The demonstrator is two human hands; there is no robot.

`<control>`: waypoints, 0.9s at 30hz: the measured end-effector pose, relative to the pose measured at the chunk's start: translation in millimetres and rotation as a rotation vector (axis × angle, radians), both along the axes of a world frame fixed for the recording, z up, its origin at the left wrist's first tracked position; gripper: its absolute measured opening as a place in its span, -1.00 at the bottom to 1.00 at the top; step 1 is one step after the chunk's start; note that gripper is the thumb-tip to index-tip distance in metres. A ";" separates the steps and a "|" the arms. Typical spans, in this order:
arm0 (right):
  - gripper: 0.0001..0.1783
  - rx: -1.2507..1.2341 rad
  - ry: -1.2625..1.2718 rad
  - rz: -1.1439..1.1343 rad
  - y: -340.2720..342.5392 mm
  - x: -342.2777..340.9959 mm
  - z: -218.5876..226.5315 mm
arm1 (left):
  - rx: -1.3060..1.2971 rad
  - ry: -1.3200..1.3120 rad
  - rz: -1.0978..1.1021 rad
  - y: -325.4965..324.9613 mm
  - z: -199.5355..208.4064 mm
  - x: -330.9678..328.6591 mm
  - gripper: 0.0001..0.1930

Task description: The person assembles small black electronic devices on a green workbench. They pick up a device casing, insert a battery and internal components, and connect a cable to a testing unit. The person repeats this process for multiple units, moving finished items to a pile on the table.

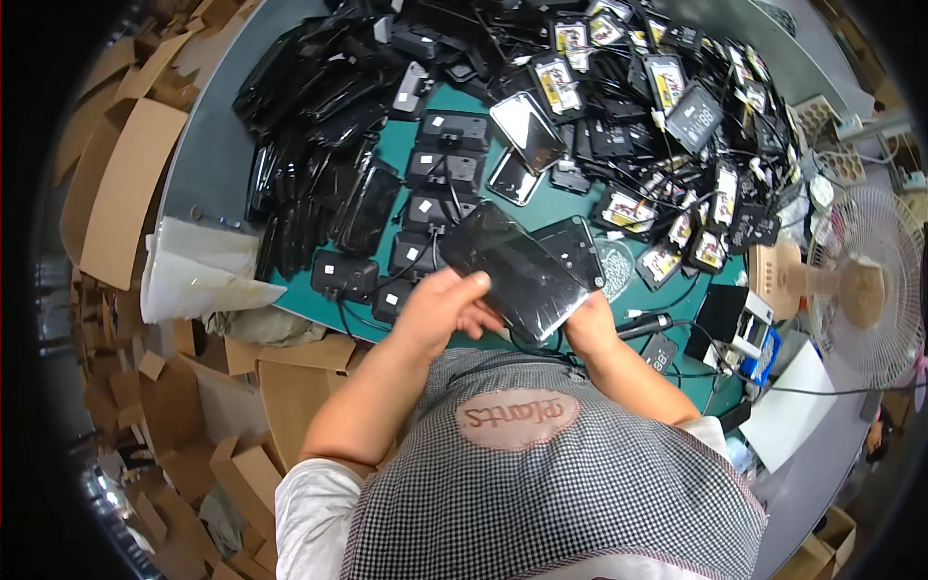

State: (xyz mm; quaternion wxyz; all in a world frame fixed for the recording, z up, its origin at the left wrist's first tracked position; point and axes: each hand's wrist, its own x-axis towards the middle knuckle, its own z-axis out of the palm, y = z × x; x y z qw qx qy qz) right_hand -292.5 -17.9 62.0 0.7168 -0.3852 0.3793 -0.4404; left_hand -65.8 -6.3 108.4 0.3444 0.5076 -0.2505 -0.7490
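Observation:
A glossy black rectangular panel (512, 266), seemingly with clear film on it, is held tilted over the near edge of the table. My left hand (447, 311) grips its left edge, the thumb on the edge and the fingers curled beneath. At the panel's lower right corner my right hand (590, 324) is closed, its fingers mostly hidden behind the panel. Just behind the panel lies a black plastic housing (577, 246) with small holes at its corners; whether my right hand touches it I cannot tell. To the left, black housings (447, 172) with white stickers stand in a column, cables between them.
Dark film-wrapped panels (314, 106) are piled at the left. Wired modules with yellow-white labels (630, 208) heap up at the right. Two shiny panels (527, 130) lie at the middle back. A fan (865, 285) stands far right; cardboard boxes (130, 193) fill the left floor.

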 end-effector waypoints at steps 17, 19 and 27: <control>-0.56 -0.324 0.236 0.175 26.2 -34.2 34.8 | -1.172 -1.091 -0.502 11.0 35.8 -40.5 0.11; -0.60 -0.205 0.339 0.103 26.9 -29.6 42.5 | -1.127 -1.136 -0.393 14.6 32.5 -48.4 0.11; -0.69 -0.383 0.282 0.180 17.4 -33.2 52.8 | -1.098 -1.178 -0.321 27.4 32.4 -54.5 0.14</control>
